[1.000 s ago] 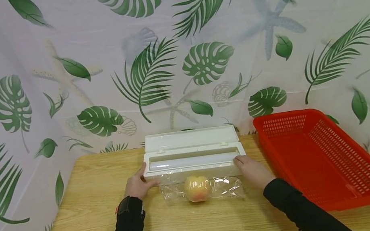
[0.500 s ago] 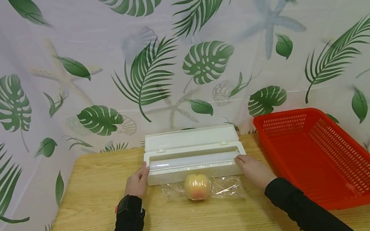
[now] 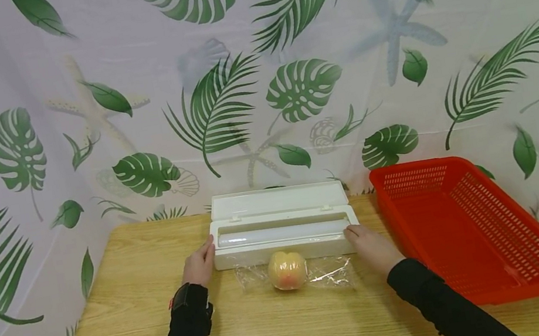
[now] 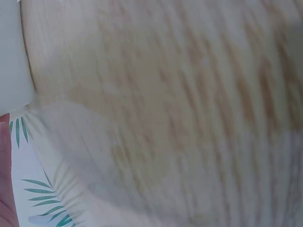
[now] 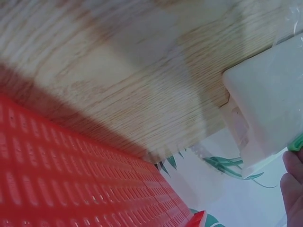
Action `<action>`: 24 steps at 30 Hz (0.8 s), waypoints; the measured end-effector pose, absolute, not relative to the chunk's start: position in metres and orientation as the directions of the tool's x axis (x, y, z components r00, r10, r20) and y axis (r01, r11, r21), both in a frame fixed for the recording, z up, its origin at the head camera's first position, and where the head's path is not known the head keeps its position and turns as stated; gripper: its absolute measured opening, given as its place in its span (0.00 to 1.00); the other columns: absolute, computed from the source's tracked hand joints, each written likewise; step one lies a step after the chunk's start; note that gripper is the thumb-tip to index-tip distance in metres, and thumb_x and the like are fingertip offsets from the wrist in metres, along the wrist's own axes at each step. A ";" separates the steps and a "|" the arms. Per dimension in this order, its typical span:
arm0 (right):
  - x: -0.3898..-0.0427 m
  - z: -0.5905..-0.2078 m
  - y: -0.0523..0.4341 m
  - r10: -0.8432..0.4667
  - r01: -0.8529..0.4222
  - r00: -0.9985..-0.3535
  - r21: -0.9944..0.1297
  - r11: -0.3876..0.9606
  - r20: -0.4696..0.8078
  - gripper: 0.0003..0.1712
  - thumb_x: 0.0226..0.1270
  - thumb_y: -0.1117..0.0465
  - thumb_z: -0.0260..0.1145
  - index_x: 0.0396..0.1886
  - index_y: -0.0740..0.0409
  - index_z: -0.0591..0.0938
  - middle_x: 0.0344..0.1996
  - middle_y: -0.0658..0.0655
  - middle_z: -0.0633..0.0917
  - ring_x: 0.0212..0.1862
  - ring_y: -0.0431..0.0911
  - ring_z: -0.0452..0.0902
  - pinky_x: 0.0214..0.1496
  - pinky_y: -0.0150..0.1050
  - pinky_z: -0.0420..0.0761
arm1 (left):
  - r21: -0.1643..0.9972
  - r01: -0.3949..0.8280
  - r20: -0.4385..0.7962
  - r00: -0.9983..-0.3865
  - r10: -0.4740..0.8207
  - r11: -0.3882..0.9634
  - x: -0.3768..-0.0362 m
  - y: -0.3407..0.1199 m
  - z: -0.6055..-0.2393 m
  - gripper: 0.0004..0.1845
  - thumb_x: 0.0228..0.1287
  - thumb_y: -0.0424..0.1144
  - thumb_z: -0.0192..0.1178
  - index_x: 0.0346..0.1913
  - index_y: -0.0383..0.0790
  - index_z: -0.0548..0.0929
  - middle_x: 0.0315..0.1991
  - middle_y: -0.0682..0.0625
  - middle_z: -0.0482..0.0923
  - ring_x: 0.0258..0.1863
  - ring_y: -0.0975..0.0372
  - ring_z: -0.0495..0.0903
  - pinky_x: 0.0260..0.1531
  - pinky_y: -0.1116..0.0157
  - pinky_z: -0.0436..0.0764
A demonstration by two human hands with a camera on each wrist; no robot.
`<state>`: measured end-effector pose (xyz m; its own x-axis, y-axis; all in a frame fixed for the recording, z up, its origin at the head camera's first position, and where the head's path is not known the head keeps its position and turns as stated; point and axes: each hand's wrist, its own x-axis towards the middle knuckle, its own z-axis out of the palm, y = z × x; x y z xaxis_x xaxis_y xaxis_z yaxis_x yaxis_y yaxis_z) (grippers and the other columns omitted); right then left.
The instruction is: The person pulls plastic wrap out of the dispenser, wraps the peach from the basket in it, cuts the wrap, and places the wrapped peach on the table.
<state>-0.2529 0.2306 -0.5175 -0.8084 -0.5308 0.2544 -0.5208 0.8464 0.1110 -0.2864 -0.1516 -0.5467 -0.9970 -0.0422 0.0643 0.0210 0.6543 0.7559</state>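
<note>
A white cling-film dispenser (image 3: 282, 232) stands open at the back of the wooden table (image 3: 122, 311), its lid (image 3: 277, 199) folded back and the roll showing inside. Just in front of it a yellow-pink round fruit (image 3: 287, 270) lies on a sheet of clear film (image 3: 326, 271). My left hand (image 3: 200, 264) rests against the dispenser's left end with its fingers stretched along it. My right hand (image 3: 367, 242) touches the right front corner. The left wrist view shows only the box edge (image 4: 14, 52) and one finger; the right wrist view shows the box corner (image 5: 270, 104).
A red slotted basket (image 3: 466, 224) sits at the right of the table, close to the right hand, and fills the lower left of the right wrist view as the basket (image 5: 71, 175). A leaf-print cloth (image 3: 254, 75) walls in the back and both sides.
My left hand has slid from the box's front edge, near the film, to its left end. The right hand has barely shifted. The fruit and the film stay put.
</note>
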 end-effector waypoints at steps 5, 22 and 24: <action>-0.253 -0.517 0.230 -0.525 -0.516 -0.814 0.106 0.850 0.250 0.19 0.49 0.80 0.60 0.45 0.72 0.74 0.44 0.65 0.75 0.48 0.55 0.70 0.51 0.45 0.70 | 0.763 0.016 0.057 -0.997 -0.043 0.647 -0.287 -0.153 -0.548 0.20 0.68 0.42 0.44 0.61 0.41 0.65 0.14 0.51 0.59 0.14 0.61 0.54 0.20 0.66 0.59; -0.251 -0.514 0.230 -0.508 -0.497 -0.821 0.111 0.860 0.260 0.18 0.48 0.81 0.61 0.42 0.73 0.75 0.41 0.65 0.76 0.46 0.55 0.72 0.48 0.45 0.72 | 0.765 -0.003 0.038 -0.998 -0.050 0.644 -0.286 -0.153 -0.548 0.21 0.68 0.43 0.44 0.62 0.43 0.65 0.15 0.52 0.57 0.14 0.62 0.55 0.19 0.67 0.60; -0.250 -0.514 0.230 -0.509 -0.498 -0.819 0.113 0.860 0.264 0.18 0.48 0.81 0.61 0.42 0.73 0.75 0.40 0.65 0.76 0.46 0.55 0.72 0.48 0.45 0.72 | 0.760 0.012 0.056 -0.997 -0.048 0.649 -0.284 -0.153 -0.547 0.20 0.68 0.42 0.44 0.61 0.42 0.66 0.14 0.52 0.56 0.14 0.62 0.54 0.20 0.66 0.60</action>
<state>-0.2504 0.2296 -0.5139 -0.8191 -0.5092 0.2642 -0.4980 0.8598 0.1133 -0.2843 -0.1532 -0.5472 -0.9973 -0.0477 0.0561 0.0118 0.6494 0.7604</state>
